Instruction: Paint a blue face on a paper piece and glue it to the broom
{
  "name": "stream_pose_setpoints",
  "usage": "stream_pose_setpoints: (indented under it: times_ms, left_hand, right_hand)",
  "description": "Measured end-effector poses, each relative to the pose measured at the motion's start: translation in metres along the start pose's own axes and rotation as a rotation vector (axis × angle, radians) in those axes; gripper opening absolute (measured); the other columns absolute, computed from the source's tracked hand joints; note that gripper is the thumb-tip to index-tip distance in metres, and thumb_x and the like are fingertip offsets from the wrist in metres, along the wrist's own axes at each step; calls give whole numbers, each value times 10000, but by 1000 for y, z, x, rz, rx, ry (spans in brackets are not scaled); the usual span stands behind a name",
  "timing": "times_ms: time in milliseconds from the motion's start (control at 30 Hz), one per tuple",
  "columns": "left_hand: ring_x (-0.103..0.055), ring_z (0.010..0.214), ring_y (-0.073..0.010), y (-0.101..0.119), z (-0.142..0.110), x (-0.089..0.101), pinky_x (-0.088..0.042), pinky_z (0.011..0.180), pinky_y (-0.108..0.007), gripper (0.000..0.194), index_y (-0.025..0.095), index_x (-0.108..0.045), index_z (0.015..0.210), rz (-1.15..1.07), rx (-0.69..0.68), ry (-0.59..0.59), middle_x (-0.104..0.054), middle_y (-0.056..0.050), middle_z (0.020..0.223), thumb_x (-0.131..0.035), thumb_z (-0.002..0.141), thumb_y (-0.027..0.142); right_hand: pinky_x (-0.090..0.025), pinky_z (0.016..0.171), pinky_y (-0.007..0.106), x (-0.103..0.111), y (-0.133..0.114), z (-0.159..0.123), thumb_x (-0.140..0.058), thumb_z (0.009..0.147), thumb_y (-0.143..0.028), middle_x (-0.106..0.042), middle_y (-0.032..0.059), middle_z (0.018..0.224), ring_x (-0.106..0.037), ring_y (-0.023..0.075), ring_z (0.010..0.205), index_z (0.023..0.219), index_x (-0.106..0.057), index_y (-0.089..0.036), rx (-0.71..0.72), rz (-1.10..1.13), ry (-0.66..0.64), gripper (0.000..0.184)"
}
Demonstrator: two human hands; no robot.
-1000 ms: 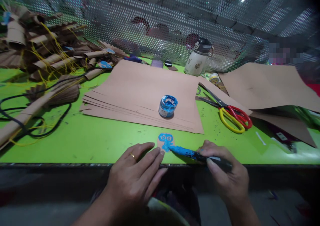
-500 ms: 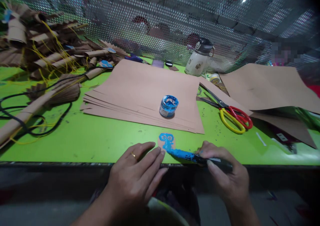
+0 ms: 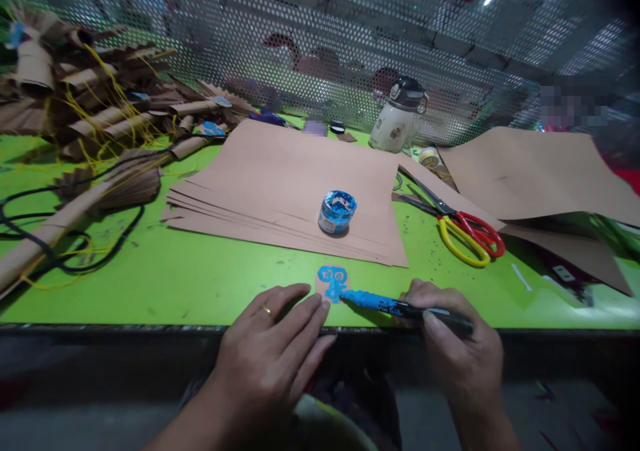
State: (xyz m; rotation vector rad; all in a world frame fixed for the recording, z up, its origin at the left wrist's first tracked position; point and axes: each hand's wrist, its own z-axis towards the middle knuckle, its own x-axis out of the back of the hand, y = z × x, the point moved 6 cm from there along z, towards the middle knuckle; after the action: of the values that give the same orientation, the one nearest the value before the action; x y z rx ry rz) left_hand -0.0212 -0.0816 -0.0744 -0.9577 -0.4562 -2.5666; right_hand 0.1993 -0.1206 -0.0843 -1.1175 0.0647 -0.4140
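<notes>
A small rounded piece of brown paper (image 3: 320, 290) lies near the table's front edge, with blue paint shapes on it: two rings above and a patch below. My left hand (image 3: 273, 344) is laid out flat with its fingers stretched, and its fingertips rest on the piece's lower left edge. In my right hand (image 3: 457, 331) is a black marker pen (image 3: 405, 310), its front part coated in blue paint. The pen's tip is at the right side of the painted patch. Beyond the piece, a jar of blue paint (image 3: 336, 219) stands without its lid on a stack of brown paper sheets (image 3: 280, 178).
Scissors (image 3: 463, 231) with red and yellow handles lie to the right, near more brown paper (image 3: 530, 171). A bottle (image 3: 395, 121) stands at the back before a perforated metal screen (image 3: 320, 44). Paper rolls with yellow string (image 3: 100, 114) and a black cord (image 3: 50, 258) fill the left.
The marker pen's tip has moved slightly right and up from the lower part of the painted patch. My right hand has shifted slightly right with it; my left hand stays put.
</notes>
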Motion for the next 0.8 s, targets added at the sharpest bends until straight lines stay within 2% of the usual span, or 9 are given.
stream_pose_setpoints:
  times_ms: [100,300,500,633,800]
  left_hand:
    - [-609,1075,-275,0,-1,1,-517,878,-424,242,80,-699,1099,-6,7,-1,-740,-83,1078,-679,865,138]
    - [-606,1083,-278,0,-4,0,-518,879,-431,262,81,-696,1112,-3,8,-6,-738,-87,1084,-689,858,143]
    - [-612,1078,-282,0,-3,-1,-529,869,-438,275,85,-694,1123,7,2,-15,-737,-92,1093,-691,854,144]
    - [-619,1075,-275,0,-3,1,-533,869,-428,270,100,-692,1128,15,7,-8,-742,-85,1082,-682,862,150]
    - [-620,1078,-279,0,-4,0,-532,875,-429,262,98,-695,1114,2,6,-9,-741,-89,1087,-689,856,148]
  right_hand:
    - [-486,701,322,-1,1,0,-582,914,-158,-604,20,795,-577,179,784,954,-691,-246,-12,50,-1,146]
    - [-494,714,301,-5,-2,-1,-587,912,-164,-625,17,820,-598,177,825,976,-685,-263,-14,-72,-76,153]
    - [-519,672,259,4,1,-4,-611,899,-173,-649,9,875,-632,151,778,939,-697,-267,-48,-154,26,134]
    - [-527,703,280,5,3,-5,-630,882,-175,-655,19,887,-644,171,824,920,-710,-256,-53,-148,56,120]
    - [-520,736,333,4,2,-3,-622,876,-174,-647,20,813,-631,182,773,912,-716,-244,-29,-72,60,123]
